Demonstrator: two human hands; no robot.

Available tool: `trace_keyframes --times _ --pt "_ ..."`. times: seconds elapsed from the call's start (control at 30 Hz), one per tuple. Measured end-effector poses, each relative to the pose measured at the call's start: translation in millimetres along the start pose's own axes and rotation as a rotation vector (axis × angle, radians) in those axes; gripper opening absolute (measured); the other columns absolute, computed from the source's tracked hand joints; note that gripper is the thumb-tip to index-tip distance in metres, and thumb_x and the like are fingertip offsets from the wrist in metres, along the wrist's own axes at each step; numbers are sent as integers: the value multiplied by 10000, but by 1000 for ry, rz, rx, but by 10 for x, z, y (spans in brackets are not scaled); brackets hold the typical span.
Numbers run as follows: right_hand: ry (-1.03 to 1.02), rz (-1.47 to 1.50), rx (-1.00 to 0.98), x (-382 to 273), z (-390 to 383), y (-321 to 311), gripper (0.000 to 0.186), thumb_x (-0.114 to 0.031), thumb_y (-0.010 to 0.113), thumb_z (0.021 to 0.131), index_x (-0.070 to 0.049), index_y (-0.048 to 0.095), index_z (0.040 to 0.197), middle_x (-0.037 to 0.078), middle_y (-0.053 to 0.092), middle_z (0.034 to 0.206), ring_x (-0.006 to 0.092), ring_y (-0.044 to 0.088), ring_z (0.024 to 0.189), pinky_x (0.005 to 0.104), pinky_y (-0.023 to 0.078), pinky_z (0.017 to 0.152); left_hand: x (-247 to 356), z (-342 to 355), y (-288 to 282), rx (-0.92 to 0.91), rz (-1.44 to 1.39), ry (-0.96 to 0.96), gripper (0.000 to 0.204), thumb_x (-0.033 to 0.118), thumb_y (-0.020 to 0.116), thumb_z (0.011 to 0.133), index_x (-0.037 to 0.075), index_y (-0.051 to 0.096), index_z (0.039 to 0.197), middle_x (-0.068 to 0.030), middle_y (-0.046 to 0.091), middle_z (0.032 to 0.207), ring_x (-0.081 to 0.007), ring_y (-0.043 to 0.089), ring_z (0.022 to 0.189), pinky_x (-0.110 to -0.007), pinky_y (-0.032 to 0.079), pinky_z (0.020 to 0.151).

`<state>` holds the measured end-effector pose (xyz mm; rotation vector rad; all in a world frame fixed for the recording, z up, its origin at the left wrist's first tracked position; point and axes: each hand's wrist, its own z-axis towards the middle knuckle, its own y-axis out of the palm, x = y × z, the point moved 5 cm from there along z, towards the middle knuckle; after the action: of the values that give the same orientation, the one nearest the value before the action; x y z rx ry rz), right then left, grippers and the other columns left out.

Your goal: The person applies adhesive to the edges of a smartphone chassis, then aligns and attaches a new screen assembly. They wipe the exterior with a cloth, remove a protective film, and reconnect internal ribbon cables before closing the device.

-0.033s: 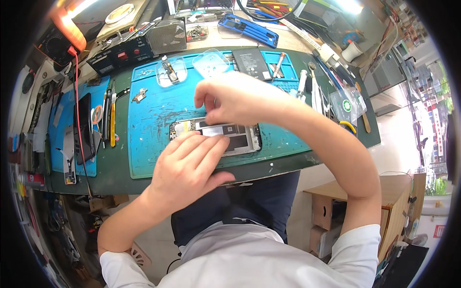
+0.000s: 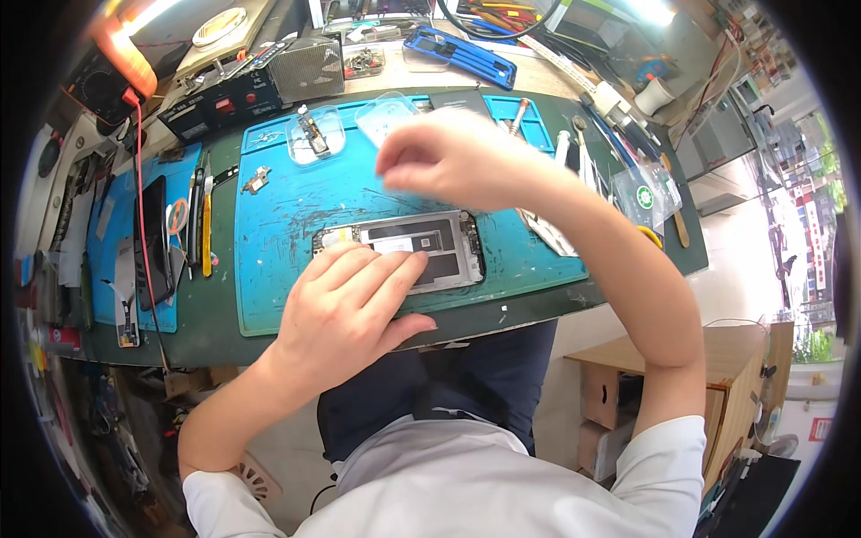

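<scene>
An opened phone frame (image 2: 438, 231), silvery with black patches inside, lies on the blue work mat (image 2: 296, 305). Across its left part my left hand (image 2: 345, 300) rests flat, fingers stretched out and together, thumb apart; it covers part of the frame. Above the far side of the phone, not touching it, my right hand (image 2: 448, 161) is raised with its fingers curled in. Motion blurs these fingertips, and whatever they may hold is hidden. A flat black battery (image 2: 457, 101) behind the right hand is partly covered by it.
Beyond the phone stand a clear dish (image 2: 316, 136) with a small part and a clear lid (image 2: 381, 112). A small metal part (image 2: 256, 181) lies at the mat's left. Left of the mat are a yellow-handled tool (image 2: 207, 235) and a dark phone (image 2: 154, 238). Pale tools (image 2: 547, 233) lie under my right forearm.
My right hand has lifted away from the phone, up and toward the far side, showing more of the frame and hiding more of the battery. My left hand stays on the phone.
</scene>
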<state>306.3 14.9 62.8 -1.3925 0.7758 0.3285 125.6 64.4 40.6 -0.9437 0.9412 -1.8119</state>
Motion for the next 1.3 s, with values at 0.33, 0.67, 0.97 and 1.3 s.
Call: trace_keyframes --times 0.33,0.67,0.97,1.3 --pt "-377 -201 317 -49 -932 -45 589 -190 840 799 -93 637 1343 83 710 1178 224 685 1004 359 559 830 55 201 142 -86 90 7 533 371 785 795 7 692 1173 -87 620 1171 -270 606 1059 -416 463 957" --pt "-363 -154 373 209 -1097 -21 312 -13 774 714 -56 710 1017 107 683 1054 293 683 905 373 560 741 33 389 184 -55 9 41 491 243 778 820 -2 674 1233 -77 650 1098 -259 631 974 -401 501 873" --pt "-464 -375 446 362 -1104 33 277 -35 786 689 -68 755 963 43 694 936 217 653 771 320 545 649 33 378 220 -94 50 93 531 292 769 817 -15 671 1240 -88 632 1078 -250 613 938 -379 508 838" --pt "-486 -466 421 370 -1124 63 279 -127 696 724 -77 740 994 23 654 955 173 632 769 307 518 607 -8 419 230 -108 13 87 583 322 759 826 -43 654 1268 -93 623 1038 -251 607 887 -385 504 798"
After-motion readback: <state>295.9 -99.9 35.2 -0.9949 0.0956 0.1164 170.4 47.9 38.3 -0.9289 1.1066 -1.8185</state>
